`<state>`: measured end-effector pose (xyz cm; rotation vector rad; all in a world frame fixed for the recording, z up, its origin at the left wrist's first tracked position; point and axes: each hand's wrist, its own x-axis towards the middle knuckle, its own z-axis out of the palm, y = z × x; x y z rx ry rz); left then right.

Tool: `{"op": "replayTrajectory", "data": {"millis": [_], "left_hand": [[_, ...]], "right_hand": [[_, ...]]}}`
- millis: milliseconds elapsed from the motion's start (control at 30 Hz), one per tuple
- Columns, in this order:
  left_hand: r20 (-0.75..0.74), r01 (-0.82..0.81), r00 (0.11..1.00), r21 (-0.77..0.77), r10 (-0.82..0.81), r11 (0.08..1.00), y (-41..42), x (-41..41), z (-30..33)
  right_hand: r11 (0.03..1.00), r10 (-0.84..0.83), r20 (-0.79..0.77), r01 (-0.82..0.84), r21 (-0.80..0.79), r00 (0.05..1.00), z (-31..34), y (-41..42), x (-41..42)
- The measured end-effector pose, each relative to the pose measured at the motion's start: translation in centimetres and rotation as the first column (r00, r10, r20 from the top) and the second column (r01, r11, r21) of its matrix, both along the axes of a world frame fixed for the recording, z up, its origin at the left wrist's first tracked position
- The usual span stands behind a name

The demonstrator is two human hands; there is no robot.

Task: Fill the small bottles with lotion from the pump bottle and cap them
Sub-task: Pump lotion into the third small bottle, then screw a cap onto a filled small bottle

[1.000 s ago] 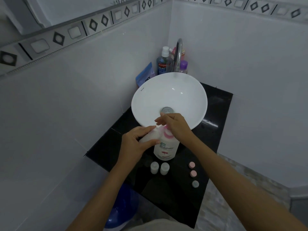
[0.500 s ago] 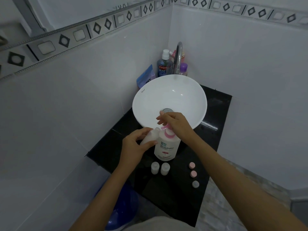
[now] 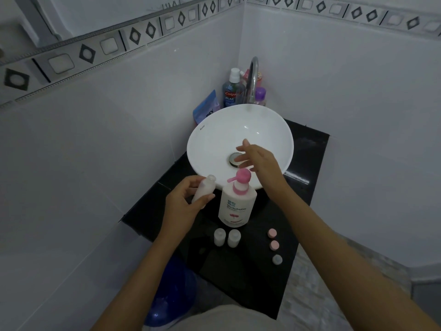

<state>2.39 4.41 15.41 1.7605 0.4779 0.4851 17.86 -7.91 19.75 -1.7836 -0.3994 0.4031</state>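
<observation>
Black counter (image 3: 238,278): left hand (image 3: 183,206) grips small bottle (image 3: 202,191); right hand (image 3: 260,161) spread.

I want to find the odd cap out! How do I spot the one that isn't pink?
Start at the big white sink bowl on the black counter. Come toward the person, past the pump bottle, to the counter's right side, where three small round caps lie in a row. The grey cap is the nearest; the two pink caps lie beyond it.

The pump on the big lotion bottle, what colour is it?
Pink. The pump tops the white lotion bottle, seen best in the head view.
</observation>
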Motion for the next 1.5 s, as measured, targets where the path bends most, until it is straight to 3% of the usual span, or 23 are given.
{"op": "replayTrajectory", "data": {"millis": [267,367,433,500,600,700,800,933,1000,1133,1233,1333,1500], "left_hand": [[-0.012,0.036,0.999,-0.074,-0.037,0.997,-0.4,-2.5,-1.8],[-0.036,0.068,0.997,-0.124,-0.073,0.99,-1.3,-3.2,-2.4],[-0.057,0.094,0.993,-0.175,-0.105,0.98,-2.0,-3.6,-2.5],[-0.073,0.118,0.988,-0.237,-0.139,0.964,-2.6,-4.0,-2.6],[-0.095,0.132,0.982,-0.278,-0.164,0.952,-3.2,-4.4,-2.4],[-0.11,0.11,0.983,-0.282,-0.146,0.953,-3.5,-4.7,-2.3],[-0.131,0.045,0.987,-0.316,-0.09,0.948,-3.7,-5.1,-2.1],[-0.142,0.015,0.988,-0.342,-0.068,0.939,-4.1,-5.4,-1.6],[-0.128,0.027,0.989,-0.346,-0.076,0.938,-4.2,-5.5,-1.4],[-0.133,0.059,0.986,-0.315,-0.105,0.947,-4.3,-5.3,-1.2],[-0.124,0.096,0.982,-0.311,-0.141,0.946,-4.6,-5.0,-0.9],[-0.108,0.136,0.978,-0.305,-0.176,0.942,-5.1,-4.5,-0.7],[-0.07,0.211,0.968,-0.303,-0.242,0.93,-5.9,-4.2,-0.2]], "right_hand": [[0.983,-0.185,0.044,0.184,0.031,0.982,-3.1,-6.8,-1.1],[0.967,-0.234,0.057,0.238,-0.087,0.971,-6.2,-8.9,-2.0],[0.938,-0.213,0.082,0.227,-0.26,0.974,-8.7,-9.8,-2.5],[0.852,-0.126,0.091,0.155,-0.499,0.988,-11.1,-10.4,-2.6],[0.6,0.083,0.08,0.014,-0.8,0.993,-13.9,-10.6,-2.5],[0.425,0.199,0.089,-0.004,-0.905,0.976,-15.2,-10.2,-2.5],[0.352,0.272,0.124,0.021,-0.936,0.954,-15.5,-9.9,-2.7],[0.386,0.241,0.1,-0.001,-0.922,0.965,-15.4,-9.6,-2.6],[0.462,0.169,0.094,0.005,-0.887,0.981,-14.9,-9.7,-2.5],[0.801,-0.067,-0.012,0.047,-0.597,0.998,-11.2,-10.1,-3.5],[0.969,-0.042,-0.157,0.002,-0.249,0.987,-6.4,-10.4,-5.7],[0.993,0.076,-0.179,-0.09,-0.073,0.981,-2.8,-10.6,-7.9],[0.988,0.127,-0.086,-0.134,-0.078,0.988,-1.7,-10.6,-9.4]]}}
